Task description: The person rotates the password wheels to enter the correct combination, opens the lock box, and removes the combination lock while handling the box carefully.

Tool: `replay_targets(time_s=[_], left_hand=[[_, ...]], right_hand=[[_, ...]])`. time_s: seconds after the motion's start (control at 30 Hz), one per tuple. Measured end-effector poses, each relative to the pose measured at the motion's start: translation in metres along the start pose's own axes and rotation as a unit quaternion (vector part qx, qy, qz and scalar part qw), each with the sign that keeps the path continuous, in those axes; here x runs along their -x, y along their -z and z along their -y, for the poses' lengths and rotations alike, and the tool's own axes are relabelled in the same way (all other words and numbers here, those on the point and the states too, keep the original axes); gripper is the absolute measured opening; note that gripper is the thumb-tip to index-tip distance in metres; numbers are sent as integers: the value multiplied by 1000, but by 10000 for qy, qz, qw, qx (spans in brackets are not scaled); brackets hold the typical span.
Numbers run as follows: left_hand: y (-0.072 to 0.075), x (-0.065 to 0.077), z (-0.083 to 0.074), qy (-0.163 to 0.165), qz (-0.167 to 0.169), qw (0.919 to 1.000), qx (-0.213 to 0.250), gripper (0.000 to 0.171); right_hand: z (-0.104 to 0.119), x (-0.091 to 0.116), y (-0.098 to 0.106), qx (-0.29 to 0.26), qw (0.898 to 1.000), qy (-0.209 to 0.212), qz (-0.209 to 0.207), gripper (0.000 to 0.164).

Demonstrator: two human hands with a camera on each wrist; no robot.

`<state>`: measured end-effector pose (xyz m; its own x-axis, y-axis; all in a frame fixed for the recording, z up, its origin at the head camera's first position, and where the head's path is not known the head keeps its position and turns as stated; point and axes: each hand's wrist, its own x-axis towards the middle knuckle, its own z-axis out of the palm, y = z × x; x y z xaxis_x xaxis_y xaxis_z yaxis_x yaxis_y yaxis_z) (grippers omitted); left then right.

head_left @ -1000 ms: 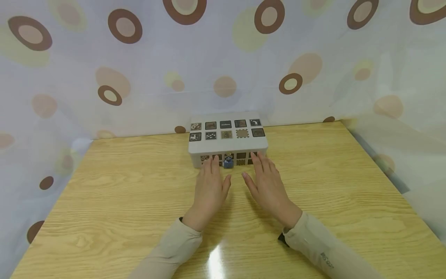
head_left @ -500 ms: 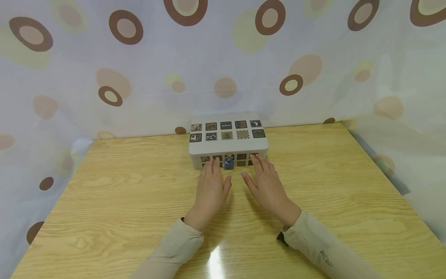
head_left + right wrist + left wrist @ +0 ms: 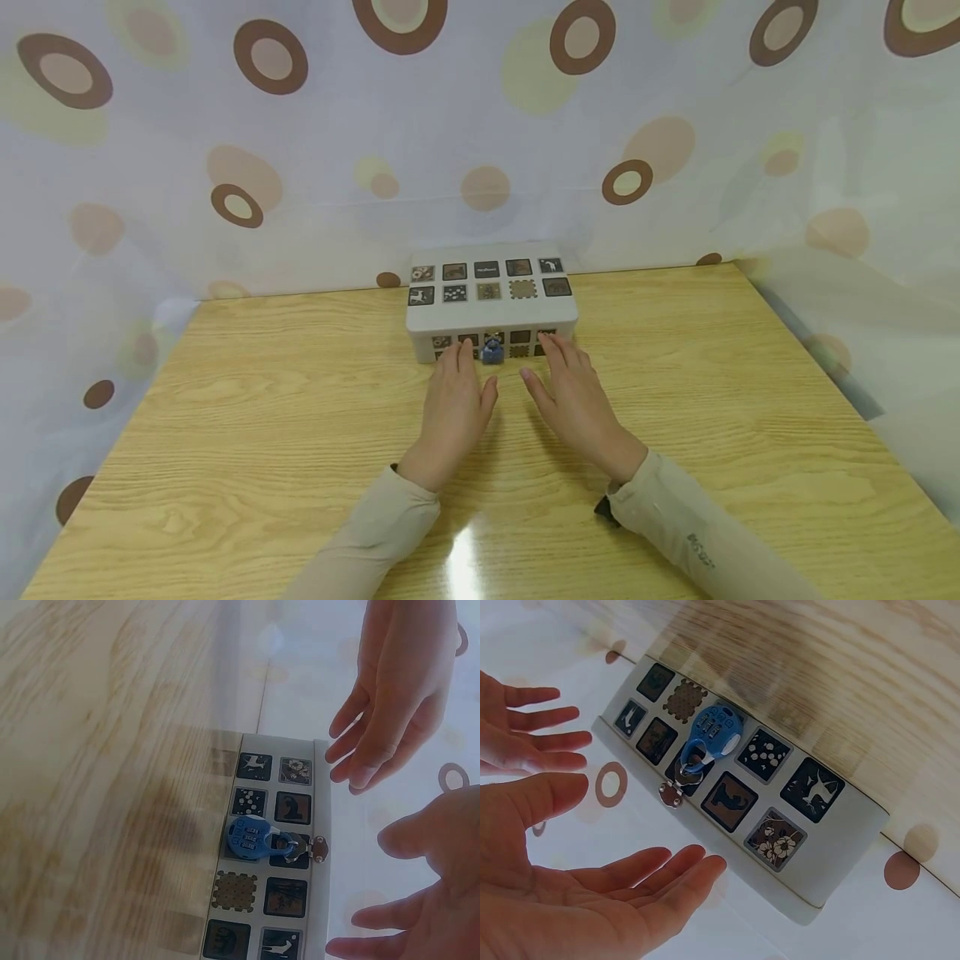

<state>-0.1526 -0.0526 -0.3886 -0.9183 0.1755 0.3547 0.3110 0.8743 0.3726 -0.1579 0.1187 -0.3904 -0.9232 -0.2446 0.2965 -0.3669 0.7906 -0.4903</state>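
Note:
A light grey box (image 3: 491,315) with square picture patches on its lid and front stands at the far side of the table. From a metal clasp (image 3: 671,793) on its front hangs a blue combination padlock (image 3: 717,732) with several number dials, its shackle through the clasp. My left hand (image 3: 452,404) is held before the left part of the box front, fingers straight and thumb spread. To the right, my right hand (image 3: 581,404) mirrors it, also with straight fingers. The padlock sits between the two hands, and both wrist views show the hands apart from it, holding nothing.
The box rests on a wood-grain table (image 3: 285,433), close to its back edge. A pale curtain (image 3: 330,150) with brown and yellow circles hangs behind the table and along both sides. A small black strap (image 3: 607,512) shows under the right sleeve.
Almost nothing differs: the whole head view has shifted very slightly, while both hands keep the same pose before the box. The padlock and box have stayed in place.

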Motion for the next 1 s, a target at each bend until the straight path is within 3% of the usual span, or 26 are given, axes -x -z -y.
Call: replay_targets(time_s=[0.5,1.0], left_hand=[[-4,-3,3,20,95,9999,-109,58],[-6,-6,7,215,339,9991,161,57]], right_hand=[[-1,-2,-1,-290,9995,-27,125,58],[-3,-6,-3,-478,9982,-147,333,56]])
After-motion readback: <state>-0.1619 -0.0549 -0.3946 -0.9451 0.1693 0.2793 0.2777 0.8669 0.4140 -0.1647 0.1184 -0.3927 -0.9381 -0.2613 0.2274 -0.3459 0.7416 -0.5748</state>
